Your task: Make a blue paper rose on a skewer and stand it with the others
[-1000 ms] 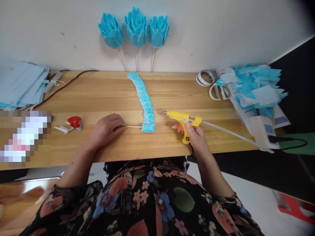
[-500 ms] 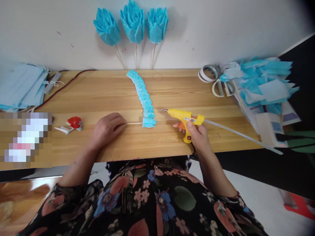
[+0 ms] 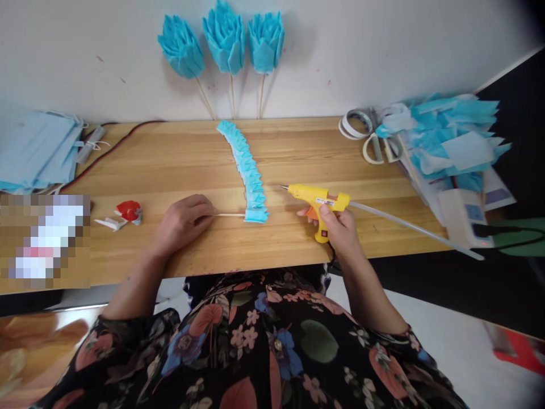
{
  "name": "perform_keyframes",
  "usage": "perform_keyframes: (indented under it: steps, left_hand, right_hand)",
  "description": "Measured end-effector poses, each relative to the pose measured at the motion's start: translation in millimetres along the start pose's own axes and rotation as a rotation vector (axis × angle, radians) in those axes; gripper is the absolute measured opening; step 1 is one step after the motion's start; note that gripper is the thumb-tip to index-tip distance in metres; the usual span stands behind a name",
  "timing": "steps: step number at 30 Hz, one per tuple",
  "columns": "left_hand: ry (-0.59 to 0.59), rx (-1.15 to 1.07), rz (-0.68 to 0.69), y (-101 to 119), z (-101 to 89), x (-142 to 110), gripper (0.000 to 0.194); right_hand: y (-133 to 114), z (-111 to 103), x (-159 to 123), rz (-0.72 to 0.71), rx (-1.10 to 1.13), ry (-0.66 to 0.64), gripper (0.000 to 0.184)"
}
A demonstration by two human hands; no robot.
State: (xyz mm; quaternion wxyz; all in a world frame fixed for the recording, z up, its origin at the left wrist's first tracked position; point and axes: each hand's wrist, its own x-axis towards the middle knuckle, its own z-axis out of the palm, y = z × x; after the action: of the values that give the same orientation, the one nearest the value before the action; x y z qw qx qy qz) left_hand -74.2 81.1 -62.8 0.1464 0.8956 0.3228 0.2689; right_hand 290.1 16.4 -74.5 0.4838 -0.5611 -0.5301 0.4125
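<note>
My left hand [image 3: 187,223] rests on the table, its fingers pinching a thin wooden stick [image 3: 230,215]. The stick's right end lies against the near end of a curved strip of folded blue fabric petals [image 3: 247,167], which stretches away toward the wall; whether it is stuck there I cannot tell. My right hand [image 3: 338,224] is wrapped around the handle of a yellow hot glue gun [image 3: 309,196], fingers at its orange trigger. The gun's metal nozzle points left, a short way right of the strip and apart from it. A long clear glue stick [image 3: 409,225] juts from the gun's back.
Three blue fabric flowers [image 3: 224,40] on sticks lean on the wall. Flat blue masks [image 3: 36,147] lie far left, near a red wrapper [image 3: 129,211]. Tape rolls [image 3: 355,125], scissors [image 3: 375,150], blue fabric pieces [image 3: 451,136] and a white power box [image 3: 466,218] sit at right.
The view has shifted slightly. Both hands keep their holds on the stick and the glue gun, and the strip lies as before.
</note>
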Motion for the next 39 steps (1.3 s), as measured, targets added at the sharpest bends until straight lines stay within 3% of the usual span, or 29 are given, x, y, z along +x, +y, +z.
perform_keyframes:
  steps: [9, 26, 39]
  left_hand:
    - [-0.072, -0.054, 0.005, 1.2, -8.5, 1.1, 0.02]
    - [-0.02, -0.029, 0.035, 3.9, -8.1, 2.6, 0.021]
    - [-0.049, -0.039, -0.017, 4.1, -8.8, 2.4, 0.022]
  right_hand:
    - [-0.1, -0.1, -0.4, 0.025, -0.021, -0.003, 0.049]
    - [-1.2, -0.5, 0.8, -0.011, -0.042, -0.015, 0.047]
    - [1.4, -1.2, 0.8, 0.001, -0.06, -0.012, 0.047]
